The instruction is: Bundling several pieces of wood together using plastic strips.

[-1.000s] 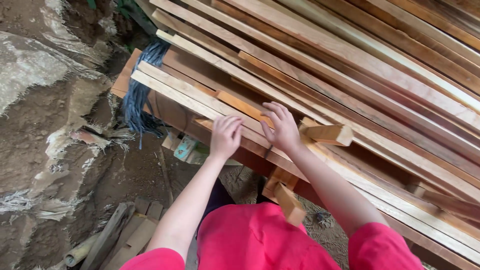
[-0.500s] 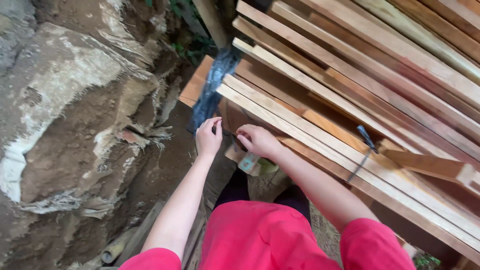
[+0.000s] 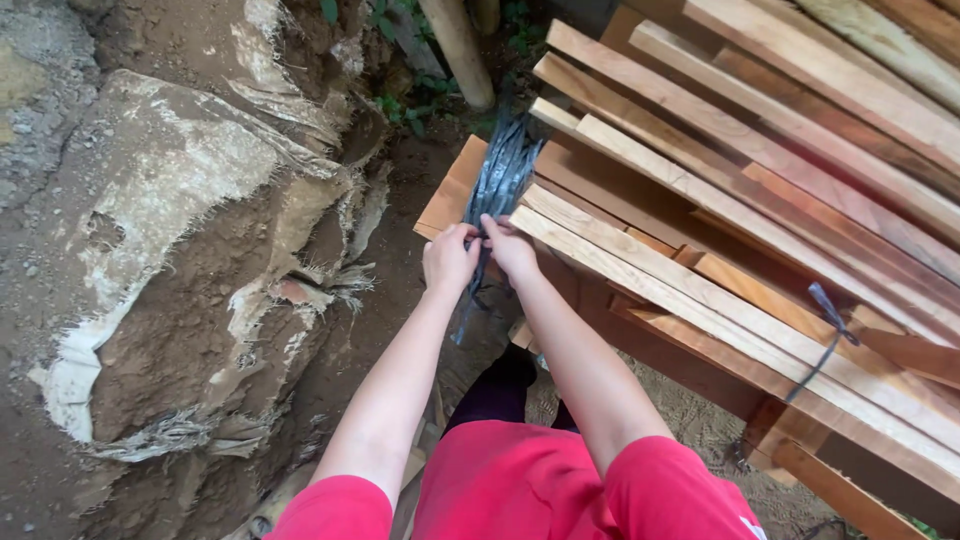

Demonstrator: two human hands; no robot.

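1. Your left hand and right hand sit side by side at the centre of the frame, fingertips almost meeting, both pinched narrow around a dark grey-blue strap.
2. The strap is a bundle of thin dark strands. It runs from your hands up and slightly right over the near end of the wood, and a loose tail hangs below your hands towards lower centre. Its long axis is close to vertical in the frame, so it lies straight ahead of both hands, with neither hand clearly nearer.
3. How firmly each hand grips is hard to tell, as the fingers curl over the strands and hide the contact.
4. Just right of your right hand begins a stack of long pale wooden planks. Their long axis runs diagonally from centre to lower right, crossing the strap.
5. A flat reddish-brown board sticks out under the strap, just above your left hand.
6. A second dark tie loops round the planks well apart at the right edge.
7. The left half of the frame shows an earth bank with torn pale sacking. A wooden post stands at top centre.
8. Your red sleeves fill the bottom edge.
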